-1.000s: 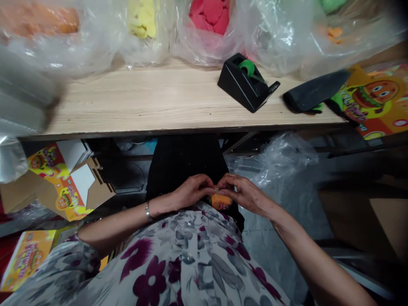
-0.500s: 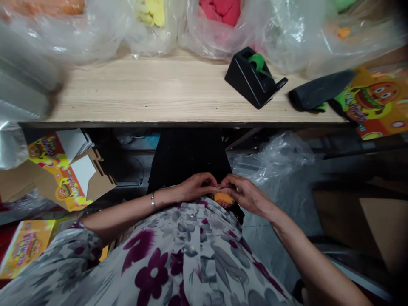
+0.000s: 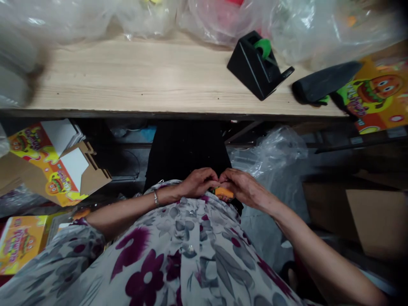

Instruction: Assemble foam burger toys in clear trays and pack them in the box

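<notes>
Below the front edge of a pale wood-grain table [image 3: 127, 78], just in front of a white-and-purple floral shirt [image 3: 165, 250], the left hand [image 3: 199, 183] and right hand [image 3: 244, 188] meet with curled fingers — both pinching the top of a small orange printed packet [image 3: 224, 194], held between them at the waist. On the table stands a black wedge-shaped tape dispenser [image 3: 247, 68] with a green hub [image 3: 266, 47], near clear plastic bags [image 3: 210, 25].

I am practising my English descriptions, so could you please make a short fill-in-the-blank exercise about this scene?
The tape roll in the dispenser is ____.
A bracelet circles the ____ wrist.
The left hand and right hand meet at a small item coloured mostly ____.

Missing words: green; left; orange.
</notes>
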